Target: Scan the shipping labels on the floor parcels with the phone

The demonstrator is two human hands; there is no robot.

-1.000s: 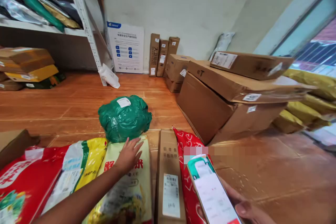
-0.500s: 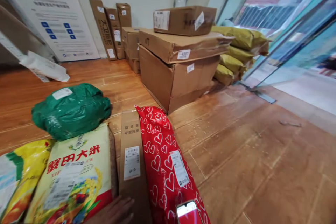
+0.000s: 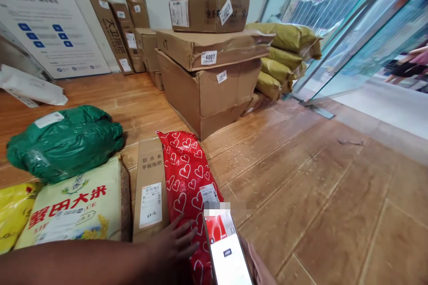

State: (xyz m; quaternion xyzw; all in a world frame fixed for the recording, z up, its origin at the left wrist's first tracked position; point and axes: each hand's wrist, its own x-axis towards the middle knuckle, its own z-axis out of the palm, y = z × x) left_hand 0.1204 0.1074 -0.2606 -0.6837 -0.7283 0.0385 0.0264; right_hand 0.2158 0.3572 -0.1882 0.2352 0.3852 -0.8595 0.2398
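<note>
While a long flat carton (image 3: 150, 187) and rice bag (image 3: 73, 207) lie left of the red heart-print parcel (image 3: 187, 178), stacked boxes (image 3: 207, 80) stand beyond it. Left hand (image 3: 174, 249) rests spread, fingers flat, on the parcel's near end. Right hand (image 3: 257, 267) grips a phone (image 3: 227, 249) just right of it.

A wooden plank floor (image 3: 301, 178) is carrying everything here. Lying on it in a row are a green wrapped parcel (image 3: 67, 140), a rice sack (image 3: 72, 207), a flat cardboard box (image 3: 150, 187) and a red heart-patterned package (image 3: 185, 173). Near the wall, a large carton (image 3: 203, 93) is sitting under a stack of boxes, with yellow sacks (image 3: 284, 60) piling up beside the glass.
</note>
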